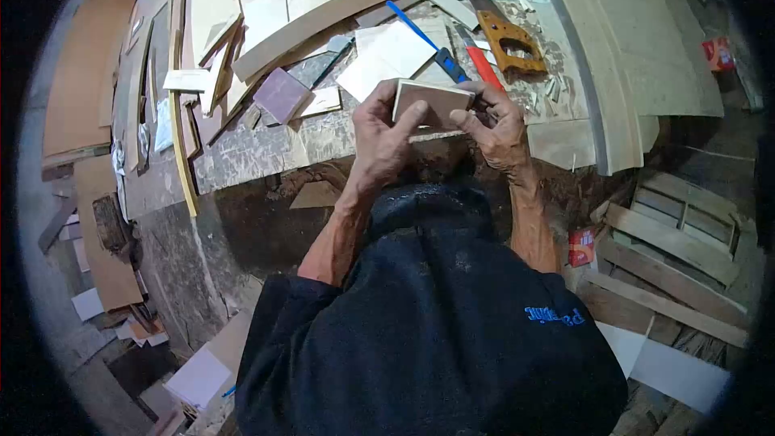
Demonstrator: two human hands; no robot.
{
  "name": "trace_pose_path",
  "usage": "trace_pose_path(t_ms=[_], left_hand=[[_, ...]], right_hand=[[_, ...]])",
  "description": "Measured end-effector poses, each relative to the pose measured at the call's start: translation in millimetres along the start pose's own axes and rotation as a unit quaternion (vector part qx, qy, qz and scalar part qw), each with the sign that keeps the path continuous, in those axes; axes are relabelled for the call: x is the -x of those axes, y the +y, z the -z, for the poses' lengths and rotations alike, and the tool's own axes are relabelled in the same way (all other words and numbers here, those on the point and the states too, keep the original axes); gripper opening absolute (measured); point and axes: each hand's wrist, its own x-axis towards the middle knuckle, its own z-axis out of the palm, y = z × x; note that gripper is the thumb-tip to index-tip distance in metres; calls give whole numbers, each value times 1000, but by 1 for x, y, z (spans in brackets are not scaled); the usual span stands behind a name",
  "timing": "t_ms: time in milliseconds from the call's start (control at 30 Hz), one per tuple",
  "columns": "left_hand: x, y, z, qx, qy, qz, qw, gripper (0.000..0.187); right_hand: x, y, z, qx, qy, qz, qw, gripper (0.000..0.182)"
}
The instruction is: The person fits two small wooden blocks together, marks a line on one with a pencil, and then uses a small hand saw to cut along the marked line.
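Between my two hands I hold a small rectangular board piece (438, 105) with a brownish face and a pale edge, just over the front edge of the workbench. My left hand (385, 125) grips its left end, thumb across the face. At the right end, my right hand (496, 125) pinches it with thumb and fingers. Just beyond the hands lie a blue and black tool (449, 64), a red-handled tool (483, 63) and a white sheet (387, 60). A handsaw with a wooden handle (510, 42) rests to the right of them.
A purplish square block (282, 95) and a dark pen-like stick (333, 62) lie on the worn workbench (242, 159). Long wood strips (319, 26) and boards crowd its left side. A curved panel (638, 40) borders the right. A wooden frame (678, 246) stands low at right.
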Motion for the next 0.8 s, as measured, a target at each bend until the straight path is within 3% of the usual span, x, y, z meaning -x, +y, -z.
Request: trace_pose_path(t_ms=[167, 300, 433, 467, 567, 600, 700, 733, 800], left_hand=[[7, 6, -15, -163, 36, -109, 980, 27], [8, 3, -24, -160, 75, -194, 965, 25], [9, 3, -27, -193, 98, -256, 942, 30], [8, 3, -27, -222, 105, -287, 926, 34], [7, 4, -28, -239, 112, -311, 913, 36], [8, 5, -26, -240, 108, -285, 922, 38], [5, 4, -20, -280, 103, -260, 918, 35], [3, 7, -18, -320, 105, -291, 896, 35], [4, 5, -14, -339, 89, -275, 895, 35]], right_hand=[[1, 24, -3, -157, 6, -23, 987, 32], [1, 29, -10, -301, -58, -70, 949, 32], [5, 23, -31, -366, -78, -42, 926, 49], [6, 36, -28, -367, -109, -48, 922, 75], [7, 25, -36, -335, -66, -88, 936, 99], [3, 27, -35, -337, -100, -41, 935, 81], [0, 22, -34, -222, -22, 48, 974, 55], [-3, 21, -32, -168, 17, 82, 982, 42], [0, -3, -26, -38, 52, 97, 993, 41]])
